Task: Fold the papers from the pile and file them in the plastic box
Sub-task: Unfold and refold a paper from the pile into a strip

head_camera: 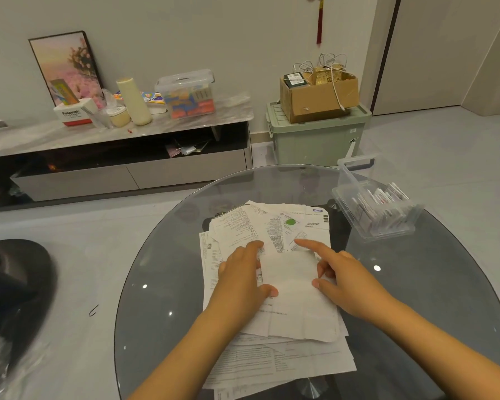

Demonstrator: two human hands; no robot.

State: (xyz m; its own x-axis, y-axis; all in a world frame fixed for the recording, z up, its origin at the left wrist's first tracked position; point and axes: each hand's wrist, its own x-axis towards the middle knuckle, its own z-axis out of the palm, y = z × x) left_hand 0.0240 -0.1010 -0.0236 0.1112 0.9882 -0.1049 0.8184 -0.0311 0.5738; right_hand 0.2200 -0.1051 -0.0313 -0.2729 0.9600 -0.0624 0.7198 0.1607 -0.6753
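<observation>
A loose pile of printed papers (243,226) lies spread over the middle of the round glass table (162,284). On top of it lies a folded white sheet (292,293), blank side up. My left hand (241,272) presses flat on the sheet's left edge, thumb on the paper. My right hand (341,272) touches the sheet's right side, index finger stretched out along its top edge. The clear plastic box (355,186) stands at the table's far right and holds several folded papers on end.
Behind the table stand a green storage bin (315,140) with a cardboard box (318,96) on it, and a low TV cabinet (127,168) carrying a lidded clear bin, a bottle and a tissue box. A dark seat (15,278) is at the left.
</observation>
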